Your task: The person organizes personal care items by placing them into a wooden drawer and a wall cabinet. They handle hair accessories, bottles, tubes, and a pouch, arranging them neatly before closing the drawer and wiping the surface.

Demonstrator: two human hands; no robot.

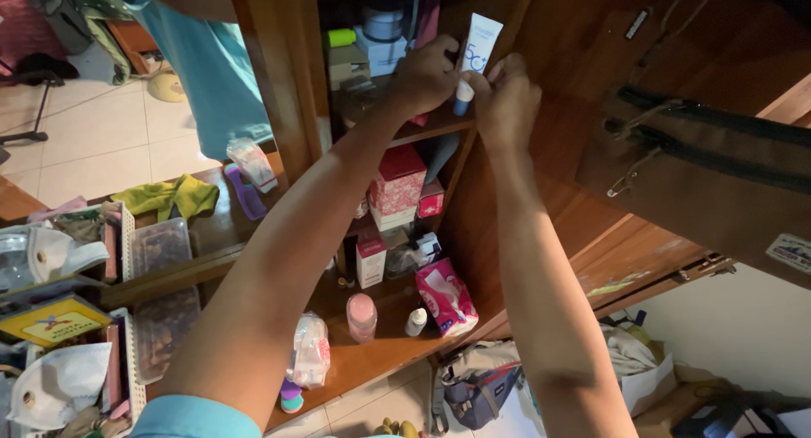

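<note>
Both arms reach up to the far cupboard shelf (439, 127): the left hand (427, 73) grips a white tube (478, 45) cap-down, while the right hand (505, 100) pinches fingers on its blue cap (462, 98), apparently twisting it

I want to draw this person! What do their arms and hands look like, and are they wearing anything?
Both arms are bare and long. The left arm has a light blue short sleeve at its top. The left hand and right hand wear no gloves; no rings or watch show.
</note>
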